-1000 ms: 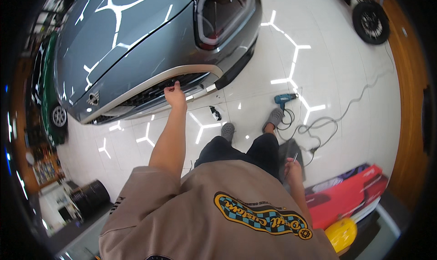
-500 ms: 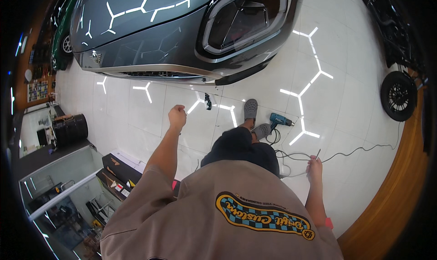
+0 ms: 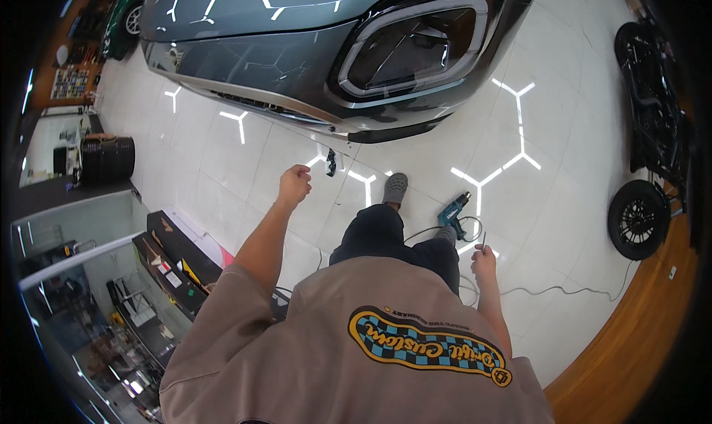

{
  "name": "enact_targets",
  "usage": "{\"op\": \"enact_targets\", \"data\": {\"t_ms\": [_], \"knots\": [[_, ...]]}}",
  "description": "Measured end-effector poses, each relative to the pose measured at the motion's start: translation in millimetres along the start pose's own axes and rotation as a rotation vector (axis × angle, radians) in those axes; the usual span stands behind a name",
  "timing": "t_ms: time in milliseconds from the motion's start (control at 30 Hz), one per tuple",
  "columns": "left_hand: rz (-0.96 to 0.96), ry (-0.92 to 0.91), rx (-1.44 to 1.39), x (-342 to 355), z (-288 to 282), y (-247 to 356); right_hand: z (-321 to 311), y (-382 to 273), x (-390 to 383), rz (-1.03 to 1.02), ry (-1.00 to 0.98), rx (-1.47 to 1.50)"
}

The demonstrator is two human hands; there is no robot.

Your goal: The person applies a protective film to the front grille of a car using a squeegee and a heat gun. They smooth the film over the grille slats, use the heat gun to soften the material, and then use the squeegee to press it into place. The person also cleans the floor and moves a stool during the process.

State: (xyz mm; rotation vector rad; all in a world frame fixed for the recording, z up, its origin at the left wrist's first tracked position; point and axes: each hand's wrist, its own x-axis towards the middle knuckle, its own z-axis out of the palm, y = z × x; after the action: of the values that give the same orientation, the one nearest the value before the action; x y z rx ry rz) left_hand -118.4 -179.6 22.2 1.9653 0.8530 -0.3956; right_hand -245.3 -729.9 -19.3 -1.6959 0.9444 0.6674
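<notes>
In front of me stands a grey-blue car (image 3: 245,60), its large headlight (image 3: 415,45) facing me. My left hand (image 3: 295,185) is held out over the floor, short of the bumper, its fingers curled together; whether anything is in them is too small to tell. Out to the right, my right hand (image 3: 483,262) is closed round a slim dark pen-like tool (image 3: 484,239) that points up from the fingers. A teal heat gun (image 3: 451,213) lies on the floor between that hand and the car. Beside my left hand, a small crumpled dark piece (image 3: 331,163) rests on the tiles.
A grey cord (image 3: 564,290) trails over the pale tiled floor (image 3: 571,149). At the right stands a dark motorcycle (image 3: 645,120) near a wooden edge (image 3: 623,335). At the left are a black drum (image 3: 108,157) and a dark worktop (image 3: 167,253) bearing small tools.
My view has shifted and the car looks closer. My right hand has come inward, still holding the slim tool. The left hand stays curled; one foot has moved from beside the other.
</notes>
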Motion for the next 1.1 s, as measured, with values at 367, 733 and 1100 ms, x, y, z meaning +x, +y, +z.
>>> {"op": "enact_targets", "data": {"t_ms": [367,733,1100], "knots": [[0.092,0.248,0.211,-132.7,130.1,-118.6,-165.9,79.8,-6.3,0.083,0.056,-0.205],[0.119,0.476,-0.087,-76.9,78.7,-106.8,-169.6,39.5,-24.4,0.024,0.040,-0.396],[0.205,0.369,-0.344,70.8,0.9,62.3,-8.3,-81.1,-74.2,-0.191,-0.046,-0.653]]}}
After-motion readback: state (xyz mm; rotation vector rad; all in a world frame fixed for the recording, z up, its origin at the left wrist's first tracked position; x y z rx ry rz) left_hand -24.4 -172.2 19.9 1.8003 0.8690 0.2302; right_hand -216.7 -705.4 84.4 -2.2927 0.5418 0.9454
